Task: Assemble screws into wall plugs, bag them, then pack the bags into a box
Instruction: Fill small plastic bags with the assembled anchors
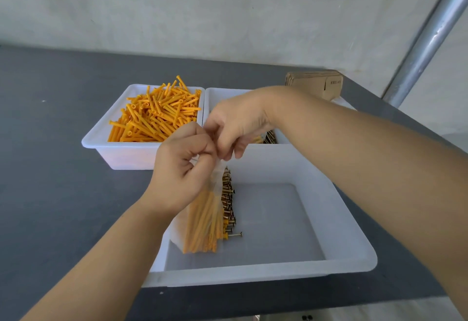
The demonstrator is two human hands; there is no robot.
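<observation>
On the left, a white tray (101, 143) is sitting on the dark grey table (50, 168), heaped with loose orange wall plugs (154, 115), probably kept within easy reach for stock.

Just right of it, the left hand (181, 171) is pinching the top edge of a clear plastic bag (202, 214), fingers curled tight round the film. The bag is hanging upright over the near-left part of a large white tub (349, 257), likely so that its load settles to the bottom. It is holding a bundle of orange plugs with screws in them, the brass-coloured screw heads (228, 204) lining its right side.

The right hand (235, 128) is meeting the left at the bag's mouth, thumb and fingers pinching the same top edge. Judging by this, the person is sealing or folding the opening shut; the closure itself is hidden.

Behind the right wrist, a second white tray (220, 95) is holding screws (271, 138), mostly covered by the arm. Farther right, a stack of flat cardboard boxes (316, 82) is waiting at the table's back corner, presumably for packing, near a slanting metal pole (425, 42).
</observation>
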